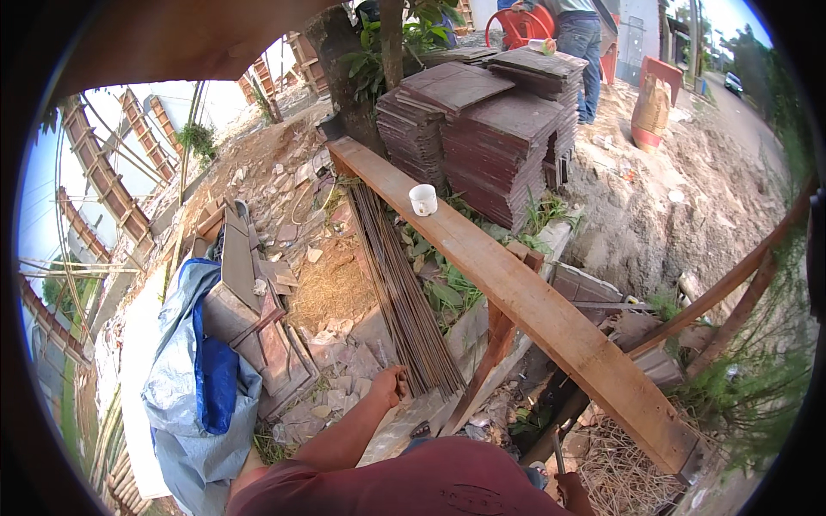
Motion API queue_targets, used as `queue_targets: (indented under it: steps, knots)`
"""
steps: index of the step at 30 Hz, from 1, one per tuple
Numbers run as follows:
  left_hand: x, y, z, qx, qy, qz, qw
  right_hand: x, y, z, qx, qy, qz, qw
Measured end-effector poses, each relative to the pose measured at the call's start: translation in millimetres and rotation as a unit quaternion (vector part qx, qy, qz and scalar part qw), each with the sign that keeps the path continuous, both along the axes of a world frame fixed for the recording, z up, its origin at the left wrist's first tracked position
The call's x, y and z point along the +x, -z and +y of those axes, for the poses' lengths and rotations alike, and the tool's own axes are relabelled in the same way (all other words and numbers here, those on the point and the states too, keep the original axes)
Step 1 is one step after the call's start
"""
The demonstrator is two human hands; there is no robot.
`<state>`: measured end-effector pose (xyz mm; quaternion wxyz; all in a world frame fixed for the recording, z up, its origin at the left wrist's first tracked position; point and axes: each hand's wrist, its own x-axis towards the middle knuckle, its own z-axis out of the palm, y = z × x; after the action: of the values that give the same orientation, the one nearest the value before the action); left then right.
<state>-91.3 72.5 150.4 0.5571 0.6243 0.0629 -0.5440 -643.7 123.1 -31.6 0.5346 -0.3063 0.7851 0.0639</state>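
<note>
My left hand is held out in front of me with its fingers curled closed. It is beside the lower end of a bundle of thin rusty steel bars. Whatever the fingers may hold is too small to make out. Low on the right, my right hand is partly hidden by my maroon shirt. It grips a slim grey metal tool that points upward, its kind not clear. A long wooden beam runs diagonally past both hands, with a white plastic cup standing on it.
Stacked dark red panels rise behind the beam. A blue-grey tarp drapes at left, near broken tiles. Wood shavings or roots cover the ground at lower right. A person in jeans stands by a red machine.
</note>
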Motion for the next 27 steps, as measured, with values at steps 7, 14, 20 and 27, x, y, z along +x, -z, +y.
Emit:
queue_targets:
  steps: [7, 14, 20, 27]
  knots:
    - [-46.9, 11.3, 11.9, 0.043, -0.05, -0.087, 0.994, -70.9, 25.8, 29.2, 0.011, 0.129, -0.04, 0.991]
    - [-177.5, -15.8, 85.8, 0.095, -0.035, -0.029, 0.994, -166.4, -8.6, 43.2, 0.111, -0.091, -0.046, 0.989]
    - [-243.1, -56.5, 100.5, 0.028, -0.096, 0.023, 0.995, -253.6, 6.7, 85.9, 0.088, -0.099, -0.139, 0.981]
    - [-300.0, -100.9, 116.0, -0.089, -0.133, 0.122, 0.979, -272.0, 14.7, 63.5, 0.105, -0.09, -0.096, 0.986]
